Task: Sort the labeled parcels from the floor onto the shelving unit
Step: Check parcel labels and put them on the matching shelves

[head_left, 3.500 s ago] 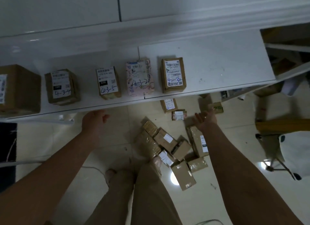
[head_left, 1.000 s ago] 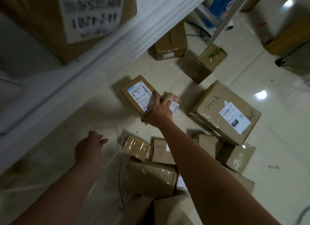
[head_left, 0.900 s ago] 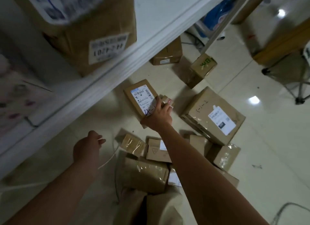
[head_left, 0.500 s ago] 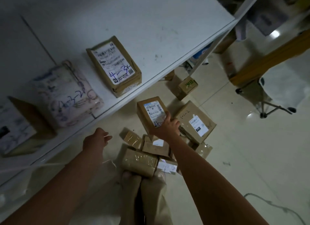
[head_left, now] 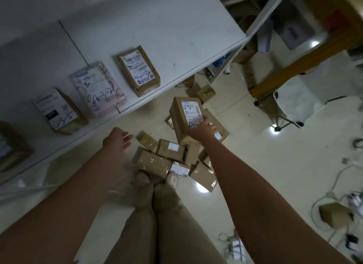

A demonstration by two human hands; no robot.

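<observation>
Far to the left of the left hand, a small box with a white label (head_left: 59, 111) is standing on the white shelf (head_left: 176, 37). Next to it, a pink patterned parcel (head_left: 98, 88) with handwritten numbers is lying. Above the left hand and a little to its right, a brown labelled box (head_left: 138, 70) is lying near the front edge of the shelf. The left hand (head_left: 115, 139) is hanging in the air just in front of the shelf edge, with the fingers relaxed and slightly bent, and it is holding nothing. Between the two hands and lower, a pile of taped parcels (head_left: 167, 159) is lying on the shiny floor (head_left: 265, 165), just ahead of the person's feet (head_left: 141, 178). The right hand (head_left: 202, 130) is gripping a cardboard parcel (head_left: 186, 114) by its near end, with the fingers curling over the white label. This parcel is being held above the pile, not touching the shelf, to the right of the brown labelled box. The two hands are well apart. Further to the right of the right hand, a folding chair (head_left: 298, 102) is standing. Cables (head_left: 331, 195) are lying on the floor near a single brown box (head_left: 334, 214).
</observation>
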